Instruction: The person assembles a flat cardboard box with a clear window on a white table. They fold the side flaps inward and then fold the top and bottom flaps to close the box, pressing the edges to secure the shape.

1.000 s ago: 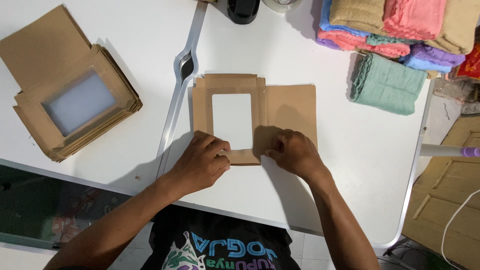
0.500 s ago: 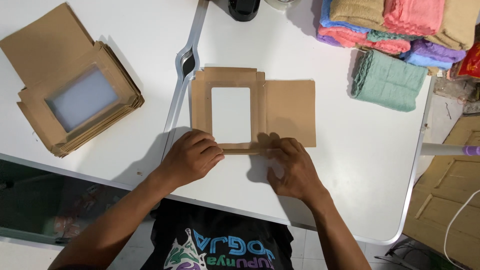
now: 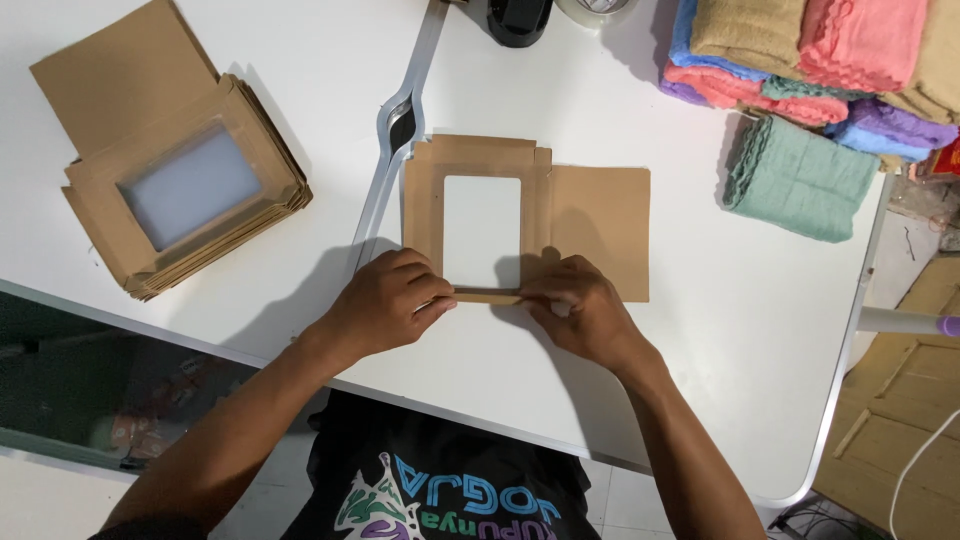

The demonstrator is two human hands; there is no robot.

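A flat brown cardboard box blank (image 3: 590,225) with a rectangular window lies on the white table (image 3: 700,380) in front of me. My left hand (image 3: 385,305) pinches the left end of its near flap. My right hand (image 3: 580,310) presses the right end of the same flap. The flap stands folded up as a narrow strip between my fingertips. Both hands touch the blank's near edge.
A stack of folded window boxes (image 3: 170,195) sits at the far left. Folded cloths in green (image 3: 795,180), pink, blue, purple and tan are piled at the far right. A metal strip (image 3: 400,130) lies beside the blank, a black object (image 3: 518,18) at the far edge.
My hands have stayed at the blank's near edge, and the near flap is now folded up into a narrow strip between them.
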